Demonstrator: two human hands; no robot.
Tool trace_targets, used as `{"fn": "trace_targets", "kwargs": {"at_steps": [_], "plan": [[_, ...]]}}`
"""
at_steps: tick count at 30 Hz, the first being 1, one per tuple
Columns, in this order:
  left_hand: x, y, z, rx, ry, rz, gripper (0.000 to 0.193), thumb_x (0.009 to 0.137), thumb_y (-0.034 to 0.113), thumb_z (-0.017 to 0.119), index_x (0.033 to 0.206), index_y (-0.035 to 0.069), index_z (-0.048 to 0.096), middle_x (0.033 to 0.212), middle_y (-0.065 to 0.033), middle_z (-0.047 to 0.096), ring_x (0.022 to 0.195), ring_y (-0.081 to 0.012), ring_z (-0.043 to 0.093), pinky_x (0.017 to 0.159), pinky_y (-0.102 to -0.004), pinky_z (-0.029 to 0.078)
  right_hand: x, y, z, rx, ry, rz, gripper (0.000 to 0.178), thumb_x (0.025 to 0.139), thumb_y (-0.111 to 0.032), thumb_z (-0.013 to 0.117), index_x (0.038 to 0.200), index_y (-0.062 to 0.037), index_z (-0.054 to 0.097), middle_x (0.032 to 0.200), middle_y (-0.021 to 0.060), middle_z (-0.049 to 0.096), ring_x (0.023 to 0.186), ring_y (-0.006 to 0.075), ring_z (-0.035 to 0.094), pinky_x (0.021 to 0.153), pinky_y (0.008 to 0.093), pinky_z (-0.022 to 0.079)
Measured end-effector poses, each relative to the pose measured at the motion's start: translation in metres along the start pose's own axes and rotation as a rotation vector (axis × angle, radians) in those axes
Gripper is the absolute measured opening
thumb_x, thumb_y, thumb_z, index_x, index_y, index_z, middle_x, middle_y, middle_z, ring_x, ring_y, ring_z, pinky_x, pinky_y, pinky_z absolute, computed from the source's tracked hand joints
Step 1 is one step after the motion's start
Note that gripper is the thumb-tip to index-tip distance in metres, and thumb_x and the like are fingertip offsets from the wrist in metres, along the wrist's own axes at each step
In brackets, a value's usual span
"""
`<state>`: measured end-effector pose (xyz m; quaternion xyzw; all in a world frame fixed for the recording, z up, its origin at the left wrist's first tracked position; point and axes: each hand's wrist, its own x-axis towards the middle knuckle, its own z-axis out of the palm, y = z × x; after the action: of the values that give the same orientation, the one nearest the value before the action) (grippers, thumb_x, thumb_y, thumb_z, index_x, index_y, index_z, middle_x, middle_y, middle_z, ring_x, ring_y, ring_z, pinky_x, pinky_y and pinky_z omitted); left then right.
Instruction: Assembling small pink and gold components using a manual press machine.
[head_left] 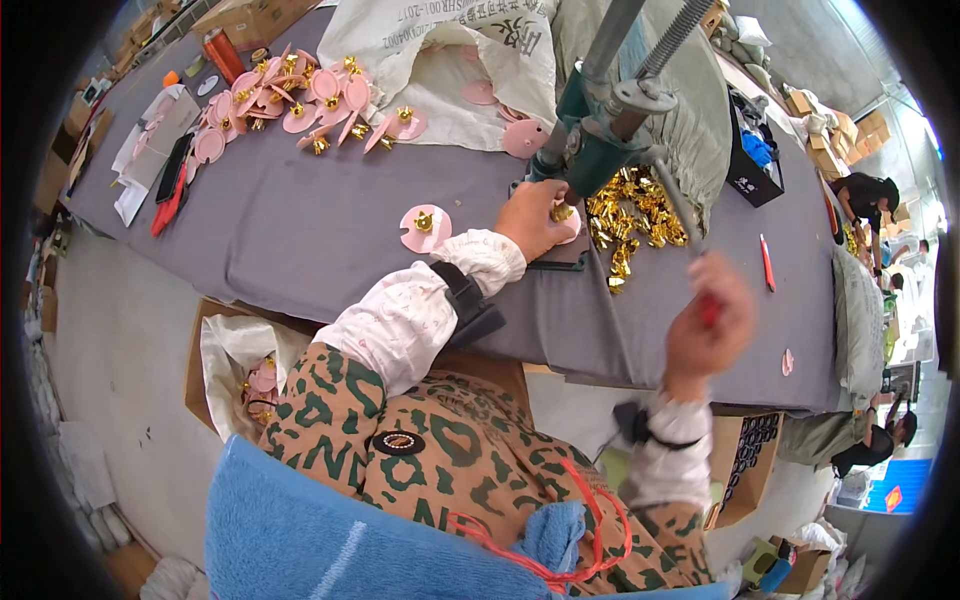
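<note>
Pink disc [569, 232] under the green press [600, 155], around the middle of the counter [320, 215], and look at the left hand [536, 222]: fingers bent, thumb and fingertips drawn together on that disc, right by the gold clip [561, 212] at its centre. Across to the right hand [712, 318], a bit blurred, fingers curled tight round a red knob [710, 310], with the press lever [678, 200] running down to it, above the counter toward the near edge. Second disc [412, 240] now, flat on the cloth, clip upward, near the left hand on its left. Loose clips [640, 205] crowd the press's right side, a glittering heap! Up toward the counter's far left corner, a pile of discs [325, 85], many with clips; along the far edge, a white sack [400, 40] gaping, more discs in its mouth. Red pen-like tool [768, 262] near the right edge, small pink piece [788, 362] by the near right corner.
</note>
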<state>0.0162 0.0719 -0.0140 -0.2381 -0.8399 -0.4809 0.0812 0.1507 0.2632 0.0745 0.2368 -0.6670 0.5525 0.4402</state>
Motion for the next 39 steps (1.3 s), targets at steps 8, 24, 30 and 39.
{"fn": "trace_targets", "kwargs": {"at_steps": [8, 24, 30, 39], "plan": [[0.007, -0.009, 0.010, -0.141, -0.047, -0.093, 0.043, 0.066, 0.018, 0.074, 0.102, 0.002, 0.058, 0.091, -0.0153, 0.064, 0.088, -0.0309, 0.061, 0.079, -0.0377, 0.048, 0.040, -0.007, -0.007, -0.043, -0.157, 0.118, 0.026, 0.088, -0.021, 0.046, 0.075, -0.0005, 0.055, 0.075, 0.0095, 0.058, 0.081, 0.0291, 0.061, 0.085, 0.0480, 0.045], [-0.022, -0.016, -0.157, 0.403, -0.458, -0.315, 0.039, 0.071, 0.031, 0.067, 0.103, 0.009, 0.061, 0.086, -0.0139, 0.066, 0.080, -0.0288, 0.065, 0.070, -0.0386, 0.051, 0.272, 0.151, 0.032, -0.291, -0.222, 0.101, 0.021, 0.073, 0.003, 0.056, 0.089, -0.0044, 0.068, 0.106, 0.0053, 0.067, 0.088, 0.0201, 0.064, 0.069, 0.0290, 0.050], [-0.038, -0.072, -0.168, 0.483, -0.440, -0.310, 0.034, 0.072, 0.032, 0.065, 0.097, 0.010, 0.063, 0.092, -0.0151, 0.066, 0.087, -0.0360, 0.062, 0.075, -0.0416, 0.050, 0.265, 0.135, 0.066, 0.038, 0.060, 0.484, 0.011, 0.077, -0.003, 0.058, 0.084, -0.0048, 0.067, 0.107, 0.0051, 0.067, 0.092, 0.0210, 0.064, 0.072, 0.0300, 0.050], [-0.227, -0.093, -0.374, 0.693, -0.387, -0.763, 0.046, 0.067, 0.040, 0.071, 0.097, 0.006, 0.065, 0.090, -0.0179, 0.065, 0.086, -0.0337, 0.063, 0.078, -0.0403, 0.049, 0.269, 0.148, 0.044, -0.404, -0.134, 0.163, 0.021, 0.081, -0.005, 0.055, 0.098, -0.0041, 0.067, 0.101, 0.0045, 0.067, 0.079, 0.0127, 0.061, 0.069, 0.0246, 0.047]]}}
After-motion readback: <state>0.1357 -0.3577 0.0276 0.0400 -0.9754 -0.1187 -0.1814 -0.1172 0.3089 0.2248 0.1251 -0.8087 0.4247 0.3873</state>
